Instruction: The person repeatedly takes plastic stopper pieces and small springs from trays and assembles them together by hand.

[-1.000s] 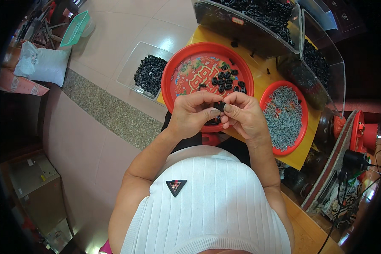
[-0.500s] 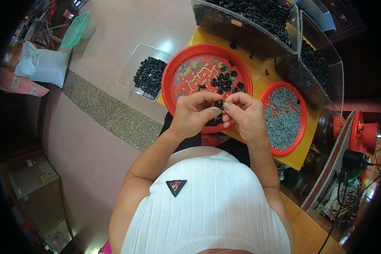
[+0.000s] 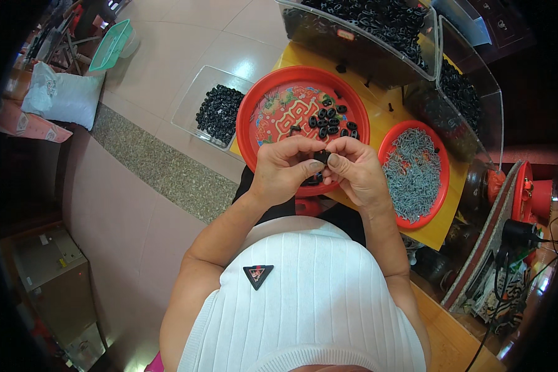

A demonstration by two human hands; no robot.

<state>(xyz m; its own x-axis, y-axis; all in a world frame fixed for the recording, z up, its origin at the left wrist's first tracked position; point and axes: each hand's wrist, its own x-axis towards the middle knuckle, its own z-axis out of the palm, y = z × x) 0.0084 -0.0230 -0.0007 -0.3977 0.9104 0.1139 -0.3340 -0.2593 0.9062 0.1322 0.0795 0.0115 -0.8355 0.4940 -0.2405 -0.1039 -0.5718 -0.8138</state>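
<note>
Black ring parts lie loose on the big red tray just beyond my hands, and one small black piece is pinched between the fingertips of my left hand and my right hand, which are pressed close together over the tray's near rim. To do this well, I think I should keep the piece low over the tray so anything that slips falls back in, and turn it with my thumbs rather than shifting my whole grip. Whether a second part sits under my fingers I cannot tell. Beyond the tray, a long clear bin holds a heap of the same black parts, and another clear bin stands to the right of it. To the right of my right hand a smaller red tray is full of grey metal bits. All this rests on a yellow worktop. To the left of my left hand, a clear box of black parts sits lower down over a pale tiled floor with a speckled grey strip.
</note>
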